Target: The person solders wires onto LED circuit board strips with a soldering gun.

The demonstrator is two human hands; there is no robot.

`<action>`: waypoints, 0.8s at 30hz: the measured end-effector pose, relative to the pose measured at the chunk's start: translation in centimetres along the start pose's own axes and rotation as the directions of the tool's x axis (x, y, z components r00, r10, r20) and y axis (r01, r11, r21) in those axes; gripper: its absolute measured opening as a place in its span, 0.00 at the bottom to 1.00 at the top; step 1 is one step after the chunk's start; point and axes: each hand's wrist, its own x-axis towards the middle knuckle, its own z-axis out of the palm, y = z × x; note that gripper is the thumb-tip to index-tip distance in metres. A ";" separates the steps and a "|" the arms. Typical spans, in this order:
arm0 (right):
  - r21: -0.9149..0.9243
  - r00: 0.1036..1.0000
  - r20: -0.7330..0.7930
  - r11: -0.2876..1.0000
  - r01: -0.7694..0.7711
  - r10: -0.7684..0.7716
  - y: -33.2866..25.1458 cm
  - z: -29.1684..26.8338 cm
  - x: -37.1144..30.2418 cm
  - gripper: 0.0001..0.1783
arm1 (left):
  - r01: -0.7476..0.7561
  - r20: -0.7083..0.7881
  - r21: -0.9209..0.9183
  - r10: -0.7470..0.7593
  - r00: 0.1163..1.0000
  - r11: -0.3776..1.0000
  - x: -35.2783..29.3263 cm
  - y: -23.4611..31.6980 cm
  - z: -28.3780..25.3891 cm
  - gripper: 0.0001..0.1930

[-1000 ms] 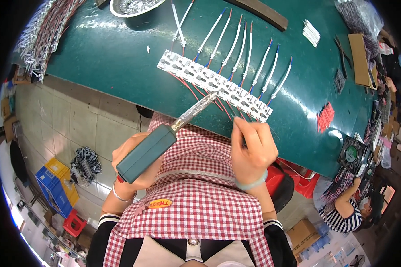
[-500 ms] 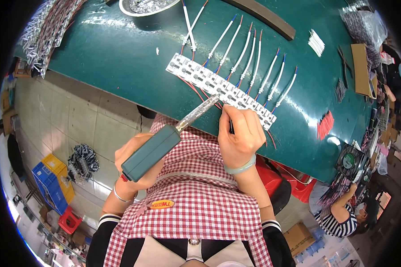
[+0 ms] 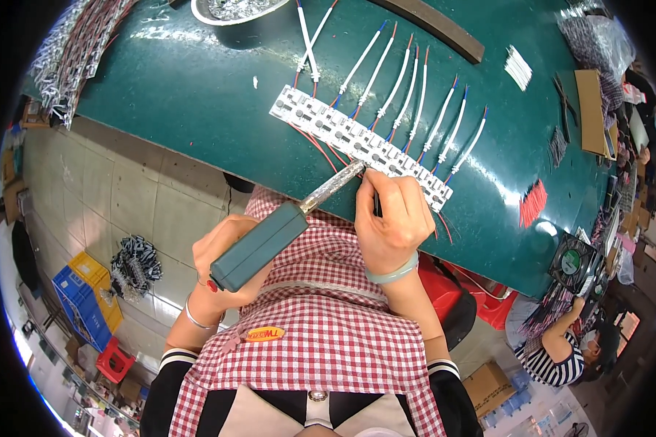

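Observation:
My left hand (image 3: 226,251) is closed around the dark green boxy handle of a soldering iron (image 3: 264,246). Its silver barrel slants up to the right, and the tip meets the near edge of a strip of white circuit boards (image 3: 321,120), close to my right fingertips. With thumb and forefinger pinched together at that same edge, my right hand (image 3: 393,218) covers whatever it holds. Several white-sleeved wires (image 3: 364,64) with red and blue ends stick out from the strip's far side. Thin red wires (image 3: 315,146) hang off its near side.
On the green table (image 3: 189,95) stand a metal bowl (image 3: 242,16) and a dark bar (image 3: 444,33). White tubes (image 3: 517,69), red pieces (image 3: 533,204), pliers (image 3: 563,102) and a fan (image 3: 570,264) lie rightward. A co-worker in stripes (image 3: 554,360) sits at right. Wire bundles (image 3: 76,54) occupy the far left.
The soldering iron in my left hand has shifted slightly right and its tip has come down to the strip's near edge, closer to my right fingers. My right hand has barely moved.

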 end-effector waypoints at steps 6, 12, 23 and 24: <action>-0.011 1.000 -0.006 1.000 -0.003 0.003 0.0 -0.1 0.0 0.13 | -0.010 0.017 0.016 0.009 1.000 1.000 0.2 0.5 0.0 0.13; -0.019 1.000 -0.004 1.000 -0.005 0.005 0.1 -0.2 0.0 0.12 | -0.087 -0.018 0.085 0.089 0.996 0.993 -0.1 0.7 -0.3 0.11; -0.019 0.994 0.069 0.997 -0.079 0.080 -0.3 -2.5 -0.4 0.11 | -0.053 -0.071 0.111 0.061 0.996 0.992 -0.4 0.7 -0.5 0.14; -0.017 0.994 0.083 0.997 -0.075 0.076 -0.4 -3.6 -0.5 0.12 | -0.015 -0.073 0.090 0.022 0.997 0.996 -0.4 0.8 -0.7 0.15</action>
